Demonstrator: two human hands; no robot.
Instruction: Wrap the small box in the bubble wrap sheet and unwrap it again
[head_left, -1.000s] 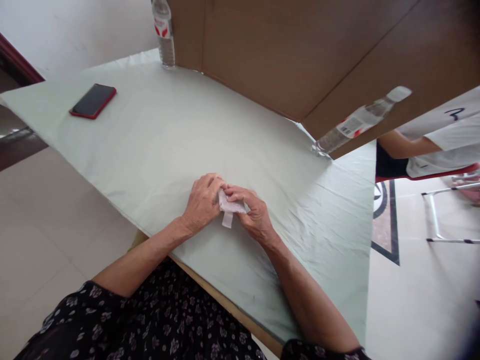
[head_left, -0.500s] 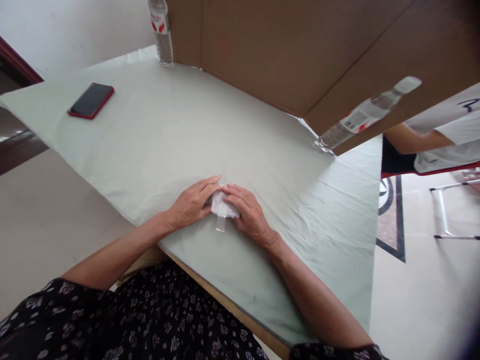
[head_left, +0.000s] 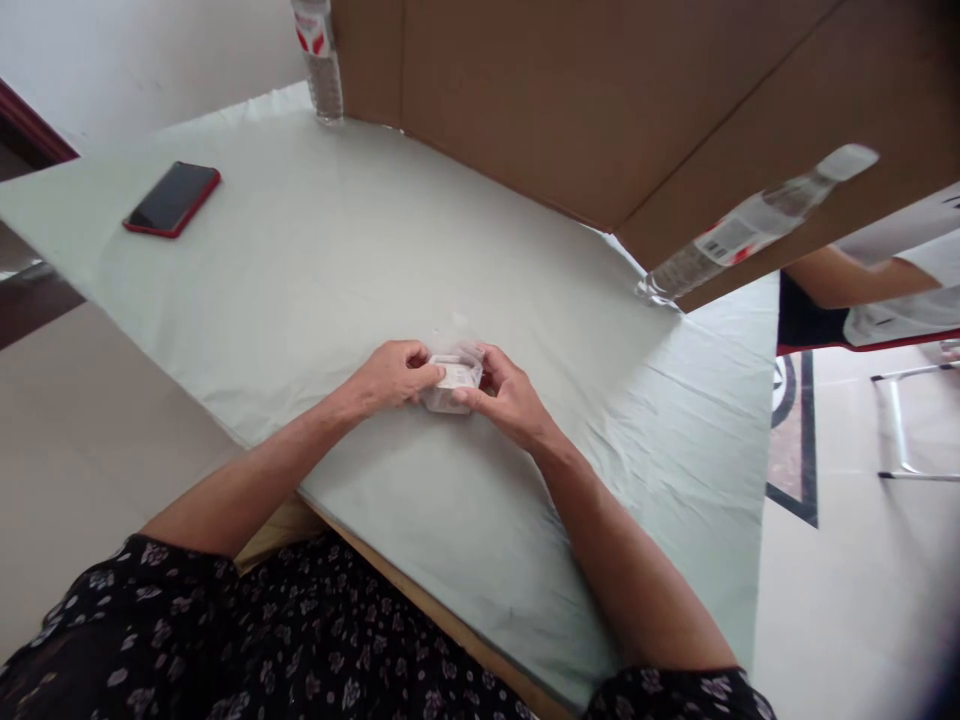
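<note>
A small whitish packet in clear, crinkled plastic, probably bubble wrap, is held between both hands just above or on the tablecloth. A paler, label-like patch shows on its upper face, and a loose see-through flap stands out on its far side. My left hand is closed on the packet's left side, thumb on top. From the right, my right hand grips the other side, its thumb at the near edge and fingertips at the far corner. The fingers hide both ends of the packet.
A phone in a red case lies at the far left of the pale green tablecloth. Brown cardboard panels stand behind, with water bottles at each end. Another person's arm shows at right, beyond the table edge.
Both hands have shifted slightly away from me and turned the packet. The clear strip hanging toward me is no longer visible there; a see-through flap now shows on the far side.
</note>
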